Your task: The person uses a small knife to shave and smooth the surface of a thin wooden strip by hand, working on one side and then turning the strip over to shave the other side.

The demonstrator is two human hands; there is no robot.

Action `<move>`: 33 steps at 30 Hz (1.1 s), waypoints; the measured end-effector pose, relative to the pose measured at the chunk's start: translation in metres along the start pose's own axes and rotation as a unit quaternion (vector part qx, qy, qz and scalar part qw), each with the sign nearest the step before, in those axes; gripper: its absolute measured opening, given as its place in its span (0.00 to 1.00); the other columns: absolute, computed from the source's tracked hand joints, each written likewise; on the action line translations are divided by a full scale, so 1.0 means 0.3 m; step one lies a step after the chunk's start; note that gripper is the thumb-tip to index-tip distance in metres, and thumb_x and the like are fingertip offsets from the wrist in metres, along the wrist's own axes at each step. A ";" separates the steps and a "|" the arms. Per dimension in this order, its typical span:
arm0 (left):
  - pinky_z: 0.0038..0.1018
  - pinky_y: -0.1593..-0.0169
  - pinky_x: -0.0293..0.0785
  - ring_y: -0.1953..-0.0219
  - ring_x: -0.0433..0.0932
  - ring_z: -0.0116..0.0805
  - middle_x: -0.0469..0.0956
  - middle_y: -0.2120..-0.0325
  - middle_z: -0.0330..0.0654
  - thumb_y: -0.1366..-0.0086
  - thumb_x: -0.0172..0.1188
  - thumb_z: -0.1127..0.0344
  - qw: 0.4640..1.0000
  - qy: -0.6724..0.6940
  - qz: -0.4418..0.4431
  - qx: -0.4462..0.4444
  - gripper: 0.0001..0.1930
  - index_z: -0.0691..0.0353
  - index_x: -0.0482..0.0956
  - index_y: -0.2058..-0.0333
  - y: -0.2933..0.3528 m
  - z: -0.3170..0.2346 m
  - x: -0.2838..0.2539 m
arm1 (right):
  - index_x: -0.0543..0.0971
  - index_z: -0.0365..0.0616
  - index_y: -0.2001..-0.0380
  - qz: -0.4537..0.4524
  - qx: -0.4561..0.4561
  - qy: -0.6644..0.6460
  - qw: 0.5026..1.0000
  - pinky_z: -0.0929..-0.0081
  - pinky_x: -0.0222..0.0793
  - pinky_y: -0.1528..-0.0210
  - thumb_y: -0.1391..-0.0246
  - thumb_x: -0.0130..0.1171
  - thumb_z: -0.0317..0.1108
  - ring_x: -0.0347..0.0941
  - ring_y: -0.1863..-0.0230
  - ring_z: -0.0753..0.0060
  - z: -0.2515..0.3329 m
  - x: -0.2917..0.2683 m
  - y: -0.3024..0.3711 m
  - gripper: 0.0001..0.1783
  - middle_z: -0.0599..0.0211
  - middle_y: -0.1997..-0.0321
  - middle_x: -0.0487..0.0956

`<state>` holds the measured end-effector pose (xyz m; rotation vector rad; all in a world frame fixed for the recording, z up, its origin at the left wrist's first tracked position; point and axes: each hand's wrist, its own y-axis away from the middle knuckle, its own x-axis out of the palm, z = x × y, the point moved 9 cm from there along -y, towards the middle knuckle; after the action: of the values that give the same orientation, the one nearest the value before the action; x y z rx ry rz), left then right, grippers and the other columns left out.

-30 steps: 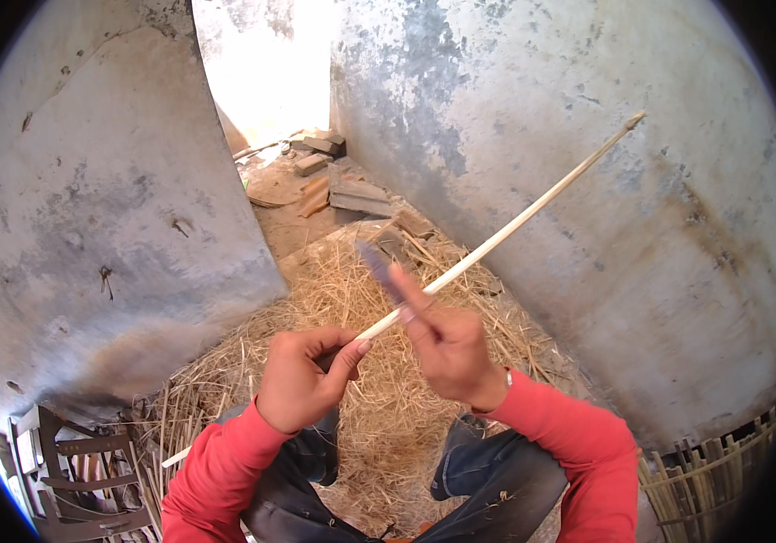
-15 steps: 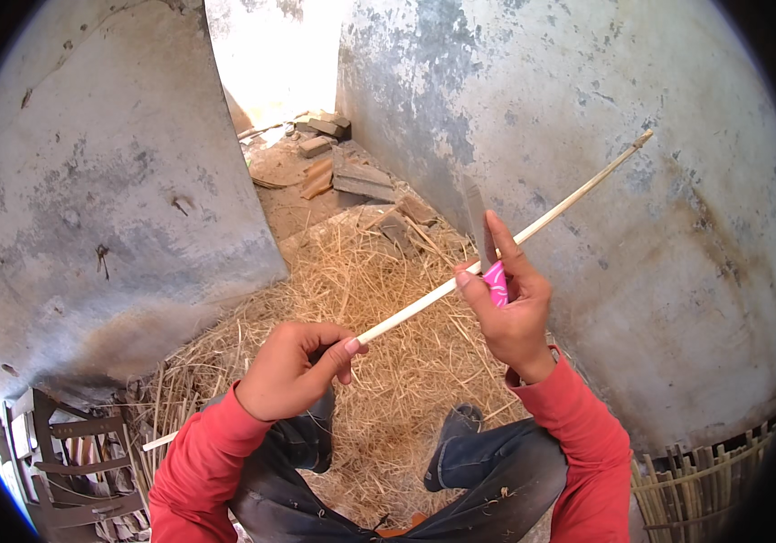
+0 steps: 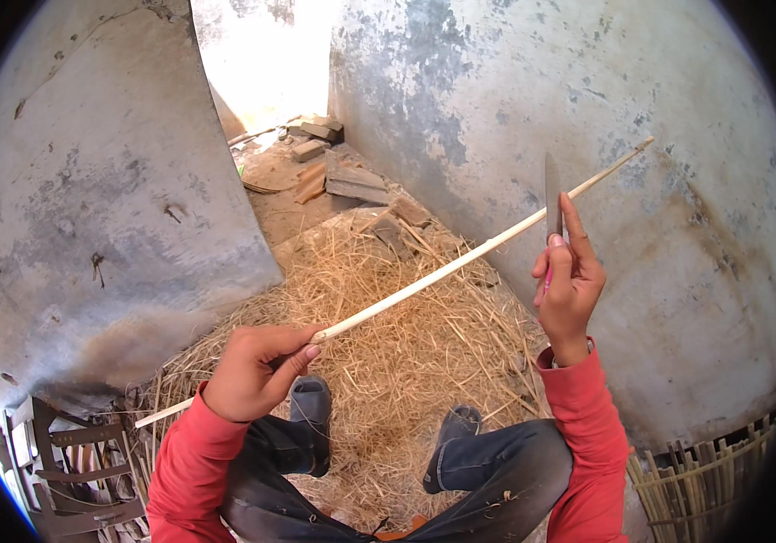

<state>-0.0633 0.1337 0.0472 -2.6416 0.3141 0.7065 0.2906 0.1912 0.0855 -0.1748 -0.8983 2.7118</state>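
A long pale peeled stick [image 3: 447,269] slants up across the view from lower left to upper right. My left hand [image 3: 261,369] is closed round its lower part, thumb and fingers pinching it, and the stick's near end comes out beyond my left wrist. My right hand [image 3: 572,285] grips a knife [image 3: 553,195] by its pink handle, mostly hidden by the fingers. The blade points upward and lies against or just by the stick's upper part, where the surface looks browner. My right index finger stretches along the blade.
Straw-like shavings [image 3: 388,362] cover the floor between my feet. Bricks and broken tiles [image 3: 356,181] lie by the bright doorway. Weathered walls [image 3: 117,199] stand on both sides. A dark slatted frame [image 3: 80,471] sits at lower left, a bundle of upright sticks [image 3: 700,484] at lower right.
My right hand and the knife have moved right and up along the stick, towards its far end. My left hand has shifted left and slightly down with the stick.
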 end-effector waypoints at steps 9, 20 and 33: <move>0.30 0.74 0.66 0.81 0.73 0.33 0.75 0.81 0.47 0.31 0.64 0.73 0.999 -0.030 0.009 0.036 0.09 0.70 0.85 0.55 0.011 -0.023 -0.010 | 0.75 0.46 0.32 -0.029 -0.061 0.143 0.987 0.86 0.57 0.74 0.31 0.54 0.26 0.58 0.76 0.92 -0.034 -0.032 -0.009 0.25 0.82 0.72 0.77; 0.25 0.72 0.65 0.74 0.64 0.18 0.69 0.80 0.33 0.26 0.62 0.66 0.992 0.072 0.033 -0.103 0.13 0.72 0.83 0.51 0.000 -0.005 0.068 | 0.75 0.46 0.33 0.113 -0.140 0.133 0.975 0.78 0.63 0.77 0.36 0.58 0.22 0.62 0.81 0.86 0.061 0.260 0.140 0.28 0.57 0.69 0.86; 0.22 0.73 0.60 0.75 0.62 0.16 0.69 0.79 0.26 0.24 0.58 0.66 0.976 0.159 0.071 -0.130 0.13 0.71 0.84 0.51 -0.040 0.030 0.118 | 0.75 0.42 0.33 0.172 -0.157 0.106 0.967 0.79 0.60 0.78 0.36 0.58 0.23 0.63 0.81 0.87 0.109 0.391 0.187 0.27 0.74 0.79 0.74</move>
<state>-0.0335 0.1443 0.0255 -3.0098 0.5353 0.3825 0.1597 0.1648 0.0748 -0.7324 -1.3314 2.7564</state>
